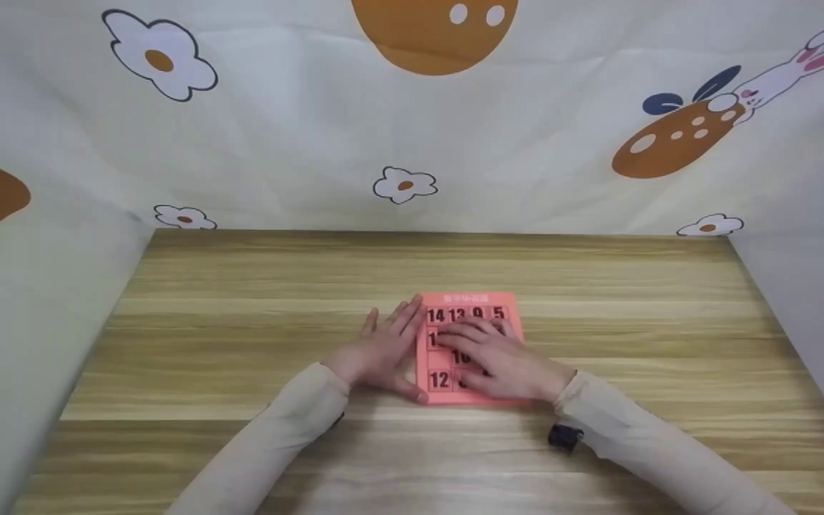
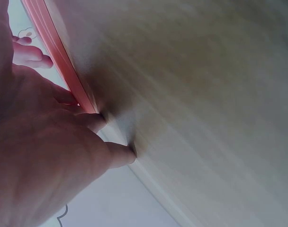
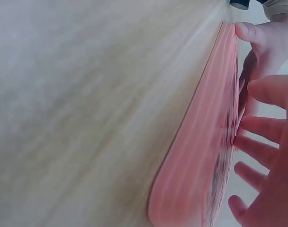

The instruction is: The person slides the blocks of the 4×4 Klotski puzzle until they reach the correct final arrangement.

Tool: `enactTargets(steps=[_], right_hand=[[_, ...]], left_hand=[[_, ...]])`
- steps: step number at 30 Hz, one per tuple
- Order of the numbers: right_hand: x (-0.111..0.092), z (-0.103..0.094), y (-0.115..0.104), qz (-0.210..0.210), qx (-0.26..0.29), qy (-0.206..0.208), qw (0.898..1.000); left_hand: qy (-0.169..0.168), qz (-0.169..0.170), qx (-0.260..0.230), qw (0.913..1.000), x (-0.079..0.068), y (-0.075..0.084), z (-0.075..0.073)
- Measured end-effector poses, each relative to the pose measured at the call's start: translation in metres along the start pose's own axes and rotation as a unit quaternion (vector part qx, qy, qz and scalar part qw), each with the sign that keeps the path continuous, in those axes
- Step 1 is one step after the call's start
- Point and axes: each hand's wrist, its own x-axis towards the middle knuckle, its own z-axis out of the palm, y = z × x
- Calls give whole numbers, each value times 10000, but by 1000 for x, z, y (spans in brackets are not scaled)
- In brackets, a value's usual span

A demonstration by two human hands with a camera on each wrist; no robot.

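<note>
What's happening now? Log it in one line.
left grip: touching left edge of pink board; right grip: over number tiles; board: flat on table

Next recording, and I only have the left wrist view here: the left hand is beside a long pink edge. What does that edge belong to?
Observer: A pink numbered sliding-tile puzzle; the head view shows it from above.

Operator: My view doesn't show its face. Where is the right hand relative to that?

Observer: In the head view, the right hand is over the puzzle's numbered tiles, hiding several of them.
</note>
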Motion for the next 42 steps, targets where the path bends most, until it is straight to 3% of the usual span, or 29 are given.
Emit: enactTargets(steps=[8,15,24,27,36,42], right_hand=[[-2,0,-3,-38,414,-137,9990],[0,-1,3,-34,420,57,9991],[22,-7,19,470,355,143,9982],[25,-7,22,462,258,113,9985],[14,-7,17,24,362,26,9993],[5,-11,26,193,183,355,9990]], left_hand=[[30,-20,57,10000,1,0,0],[39,23,29,10000,0,-1,0],[3,0,17,10000,2,-2,2],[0,0,-34,10000,2,-2,3],[5,-38,-32,10000,3,-1,3],[19,-52,-7,10000,3,-2,2]])
